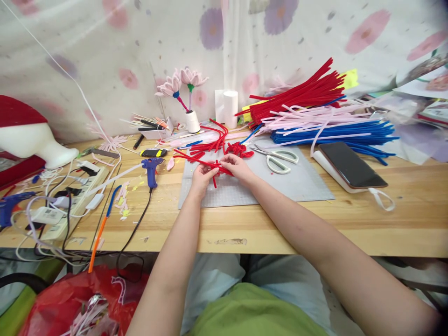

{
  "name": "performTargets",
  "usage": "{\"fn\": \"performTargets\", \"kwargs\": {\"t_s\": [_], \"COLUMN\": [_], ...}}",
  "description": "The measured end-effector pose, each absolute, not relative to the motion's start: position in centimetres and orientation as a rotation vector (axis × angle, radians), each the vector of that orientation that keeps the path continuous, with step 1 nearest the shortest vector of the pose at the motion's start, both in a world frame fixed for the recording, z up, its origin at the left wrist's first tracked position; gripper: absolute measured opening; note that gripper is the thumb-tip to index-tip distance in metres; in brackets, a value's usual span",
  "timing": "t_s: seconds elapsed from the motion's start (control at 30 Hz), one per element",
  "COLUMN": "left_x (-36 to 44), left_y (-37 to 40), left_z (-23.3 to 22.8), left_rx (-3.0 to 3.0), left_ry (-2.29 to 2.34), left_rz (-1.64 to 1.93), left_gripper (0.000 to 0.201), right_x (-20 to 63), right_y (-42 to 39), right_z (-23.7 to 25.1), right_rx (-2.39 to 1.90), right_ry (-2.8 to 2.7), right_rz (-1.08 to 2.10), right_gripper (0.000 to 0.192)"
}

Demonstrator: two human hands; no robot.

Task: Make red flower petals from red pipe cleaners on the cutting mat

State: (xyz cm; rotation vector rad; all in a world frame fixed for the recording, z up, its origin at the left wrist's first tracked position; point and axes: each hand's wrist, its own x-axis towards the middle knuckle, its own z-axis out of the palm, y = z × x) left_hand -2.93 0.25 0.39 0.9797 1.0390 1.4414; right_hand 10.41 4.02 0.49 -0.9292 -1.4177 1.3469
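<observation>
Between my hands, over the grey cutting mat (224, 198), are several red pipe cleaners (214, 181) that cross one another. My left hand (203, 177) pinches them with thumb and fingers from the left. From the right, my right hand (238, 167) has its fingers closed on the same red stems. Just beyond my fingers lie loose red pipe cleaners (210, 144) and a small heap of bent red pieces (240, 149). White-handled scissors (278, 157) rest on the mat to the right of my right hand.
A blue glue gun (151, 171) stands left of the mat, its cord trailing over the table edge. Bundles of red (297, 102), pink (311, 117) and blue pipe cleaners (336, 135) lie at the back right, behind a phone (353, 164). A power strip (75, 205) with tangled cables sits left.
</observation>
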Motion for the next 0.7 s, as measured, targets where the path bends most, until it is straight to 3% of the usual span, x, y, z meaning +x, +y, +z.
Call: {"fn": "performTargets", "kwargs": {"t_s": [0.7], "left_x": [-4.0], "left_y": [0.7], "left_z": [0.9], "left_rx": [0.895], "left_ry": [1.191], "left_rz": [1.577], "left_gripper": [0.028], "right_x": [11.4], "right_y": [4.2], "right_z": [0.4], "right_rx": [-0.838], "right_ry": [-1.532], "right_rz": [1.462], "right_gripper": [0.026]}}
